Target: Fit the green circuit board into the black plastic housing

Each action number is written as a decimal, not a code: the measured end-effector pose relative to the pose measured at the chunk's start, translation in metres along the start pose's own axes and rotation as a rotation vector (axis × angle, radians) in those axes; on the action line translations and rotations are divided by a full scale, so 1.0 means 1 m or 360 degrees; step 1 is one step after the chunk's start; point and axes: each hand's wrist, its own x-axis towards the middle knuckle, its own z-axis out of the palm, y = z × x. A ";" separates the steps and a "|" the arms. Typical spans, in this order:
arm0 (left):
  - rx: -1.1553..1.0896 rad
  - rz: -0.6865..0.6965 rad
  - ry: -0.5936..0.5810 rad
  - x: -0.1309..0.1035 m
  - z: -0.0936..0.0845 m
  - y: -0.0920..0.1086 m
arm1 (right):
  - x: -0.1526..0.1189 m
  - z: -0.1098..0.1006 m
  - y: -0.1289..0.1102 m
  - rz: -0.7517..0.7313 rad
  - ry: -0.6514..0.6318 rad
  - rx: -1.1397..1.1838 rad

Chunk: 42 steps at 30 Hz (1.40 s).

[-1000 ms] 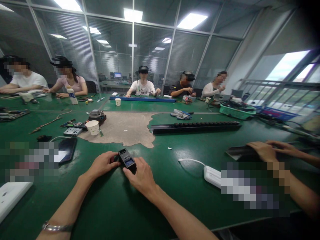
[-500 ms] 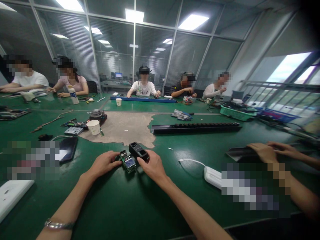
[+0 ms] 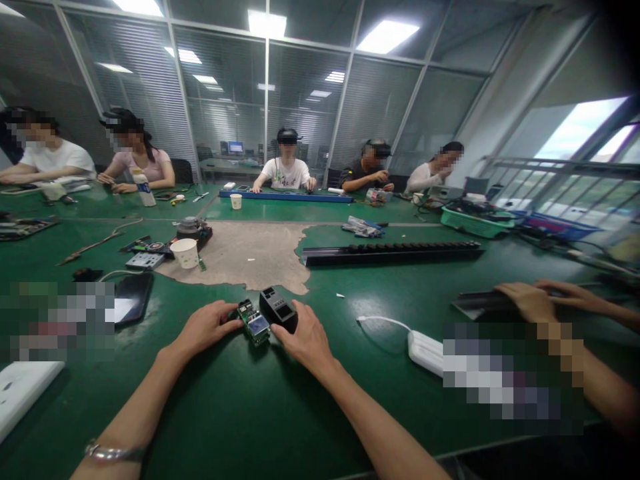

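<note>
Between my hands, a small green circuit board [image 3: 257,325] with a little screen is tilted over the green table. My left hand [image 3: 213,325] pinches its left edge between thumb and fingers. A black plastic housing [image 3: 278,309] with rectangular openings is in my right hand [image 3: 305,335], whose fingers wrap its right side. The housing is just right of the board, its face turned up. The thumb of my right hand lies near the board's right edge; whether it touches the board is unclear.
A paper cup [image 3: 185,254] and drive parts stand beyond my left hand. A long black rail [image 3: 390,254] lies ahead right. A white power strip [image 3: 424,352] and another person's hands [image 3: 530,301] are at the right. A phone [image 3: 134,298] lies left.
The black housing has turned slightly in my right hand and sits a little further right of the board. My left hand has hardly moved.
</note>
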 end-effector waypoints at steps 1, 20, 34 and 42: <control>0.0003 -0.0002 -0.0003 0.000 0.000 0.000 | 0.000 0.000 0.001 -0.0004 0.0007 0.0004; 0.0020 -0.0037 -0.0020 0.000 0.000 0.002 | -0.008 -0.016 -0.050 -0.0372 0.0163 0.0333; 0.0041 -0.0011 -0.0015 0.000 -0.002 0.004 | -0.012 -0.004 -0.064 -0.0286 0.0082 0.0082; -0.0011 0.0001 -0.0022 0.000 -0.001 -0.002 | -0.020 0.005 -0.057 -0.0241 -0.0074 -0.0092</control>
